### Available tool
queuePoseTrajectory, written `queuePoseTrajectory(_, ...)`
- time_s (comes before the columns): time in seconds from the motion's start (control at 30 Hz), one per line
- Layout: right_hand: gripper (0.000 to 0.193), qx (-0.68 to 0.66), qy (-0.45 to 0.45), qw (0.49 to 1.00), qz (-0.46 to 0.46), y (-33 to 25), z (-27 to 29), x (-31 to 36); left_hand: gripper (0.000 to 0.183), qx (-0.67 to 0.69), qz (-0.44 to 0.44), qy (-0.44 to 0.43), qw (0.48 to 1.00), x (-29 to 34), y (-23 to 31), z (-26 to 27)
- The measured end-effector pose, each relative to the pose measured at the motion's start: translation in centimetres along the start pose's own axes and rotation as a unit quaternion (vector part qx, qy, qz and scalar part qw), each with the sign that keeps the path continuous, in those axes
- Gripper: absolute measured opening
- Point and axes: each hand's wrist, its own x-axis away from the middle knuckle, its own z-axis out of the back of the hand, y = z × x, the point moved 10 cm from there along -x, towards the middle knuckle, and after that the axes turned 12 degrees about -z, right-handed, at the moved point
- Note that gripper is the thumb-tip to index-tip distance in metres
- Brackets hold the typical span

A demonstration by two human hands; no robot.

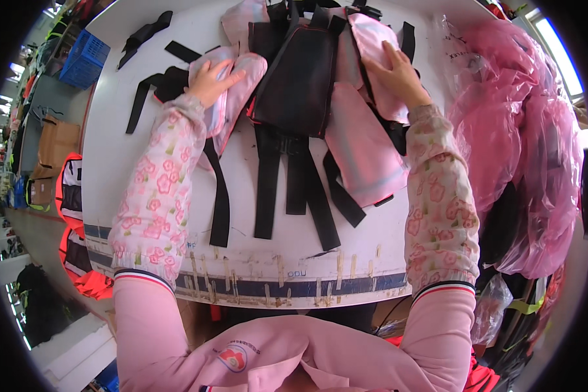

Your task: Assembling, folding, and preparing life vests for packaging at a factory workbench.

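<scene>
From my spot, I see a floppy pink and black cloth piece with padded flaps (291, 81) on the white table (108, 170), spread between and under the two hands. The left hand (210, 83) lies on a pink flap with its fingers spread. The right hand (395, 75) rests on another pink flap, its fingers stretched out and a bit apart. I can't tell if either one pinches the cloth.

I think the cloth is light and soft, hard to break, and maybe a little slippery. The thick flaps under the hands look best to hold. The black middle part looks a bit stiffer.

Long, flat black straps (266, 196) lie nearer to me than both hands and could snag or get stuck underneath. A loose black strap bundle (145, 36) is past the left hand, off to its left. Just right of the right hand, a big heap of pink see-through plastic bags (496, 130) leaves little room. Farther left of the left hand sits a blue plastic crate (85, 59).
</scene>
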Motion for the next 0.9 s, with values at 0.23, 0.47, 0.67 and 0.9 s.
queuePoseTrajectory(0.23, 0.080, 0.034, -0.033, 0.999, -0.006, -5.1, -0.2, 9.3, 0.073, 0.045, 0.015, 0.019, 0.999, 10.9, 3.9, -1.8)
queuePoseTrajectory(0.47, 0.081, 0.055, -0.017, 0.998, -0.023, -5.8, 0.9, 16.1, 0.058, 0.093, -0.018, 0.099, 0.991, 19.1, 7.5, -0.5)
queuePoseTrajectory(0.67, 0.057, -0.112, 0.112, 0.982, 0.103, -11.4, 7.8, 26.4, 0.050, 0.098, -0.026, 0.212, 0.972, 24.0, 9.0, 5.8)
queuePoseTrajectory(0.9, 0.053, -0.306, 0.035, 0.928, 0.211, -16.3, 13.4, 41.0, 0.042, 0.222, -0.066, 0.055, 0.971, 30.1, 15.2, 14.9)
